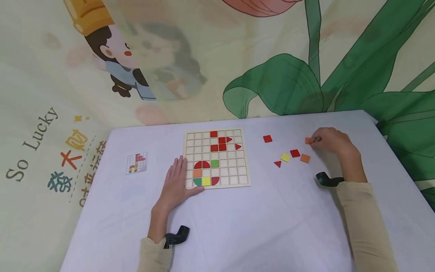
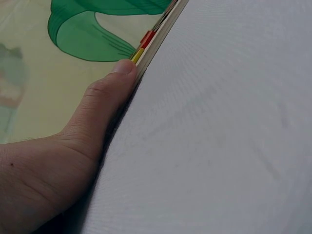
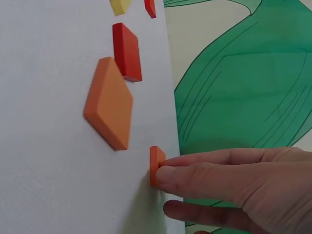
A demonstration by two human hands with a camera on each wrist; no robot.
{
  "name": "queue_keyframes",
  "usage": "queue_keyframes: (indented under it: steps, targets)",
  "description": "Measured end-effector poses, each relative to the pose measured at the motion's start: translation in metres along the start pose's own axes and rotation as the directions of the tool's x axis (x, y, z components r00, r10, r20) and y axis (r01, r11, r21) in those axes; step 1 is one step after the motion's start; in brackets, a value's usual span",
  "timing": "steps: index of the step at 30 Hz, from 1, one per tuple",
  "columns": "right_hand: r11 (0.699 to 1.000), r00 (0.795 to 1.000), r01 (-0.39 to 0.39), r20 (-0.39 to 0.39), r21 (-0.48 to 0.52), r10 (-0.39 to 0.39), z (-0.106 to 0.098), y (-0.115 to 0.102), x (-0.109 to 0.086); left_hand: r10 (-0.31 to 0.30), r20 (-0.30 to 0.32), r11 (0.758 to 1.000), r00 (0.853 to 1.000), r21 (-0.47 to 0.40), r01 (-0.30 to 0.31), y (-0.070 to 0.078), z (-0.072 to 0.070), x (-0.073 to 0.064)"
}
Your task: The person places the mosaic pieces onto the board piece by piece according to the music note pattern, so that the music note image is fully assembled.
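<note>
A square wooden grid board (image 1: 231, 170) lies on the table with red, green, orange and yellow pieces set in its cells. My left hand (image 1: 173, 187) rests at its lower left corner, fingers straight along the left side and thumb along the front edge. In the left wrist view the thumb (image 2: 102, 97) touches the board's rim. Off to the right, my right hand (image 1: 331, 141) pinches an orange square tile (image 3: 155, 165) between thumb and fingertips. Another orange tile (image 3: 109, 105) and a red tile (image 3: 126, 52) lie close by on the table.
A small printed pattern card (image 1: 136, 163) lies left of the board. Between board and right hand are a red square (image 1: 267, 139), a yellow square (image 1: 285, 157) and a red triangle (image 1: 278, 164). A printed cloth backdrop (image 1: 210, 75) rises behind the white table (image 1: 244, 226).
</note>
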State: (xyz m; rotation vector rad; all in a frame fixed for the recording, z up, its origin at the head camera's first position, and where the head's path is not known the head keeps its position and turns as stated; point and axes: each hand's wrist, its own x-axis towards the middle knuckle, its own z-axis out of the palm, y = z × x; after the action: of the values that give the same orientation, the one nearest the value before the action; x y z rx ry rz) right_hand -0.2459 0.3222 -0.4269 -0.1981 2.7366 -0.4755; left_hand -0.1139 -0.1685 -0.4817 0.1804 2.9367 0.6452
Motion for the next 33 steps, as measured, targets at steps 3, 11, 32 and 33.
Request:
queue_keyframes:
  steps: [3,11,32,33]
  targets:
    - [0.999,0.999,0.033,-0.021,0.003,-0.033,0.004,0.003,0.001,0.001,0.003,1.000,1.000,-0.002,-0.001,0.001,0.000,0.000]
    - [0.994,0.991,0.110,-0.077,-0.012,-0.111,0.010,0.007,0.005,0.001,0.001,1.000,1.000,0.018,-0.001,0.001,0.000,-0.001]
    - [0.753,0.675,0.627,-0.345,-0.198,-0.652,0.033,-0.119,-0.026,-0.002,0.000,1.000,1.000,0.008,0.002,0.002,-0.001,0.000]
    - [0.735,0.659,0.647,-0.338,-0.202,-0.673,0.037,-0.123,-0.027,-0.001,-0.001,1.000,1.000,0.009,0.001,0.001,-0.001,0.000]
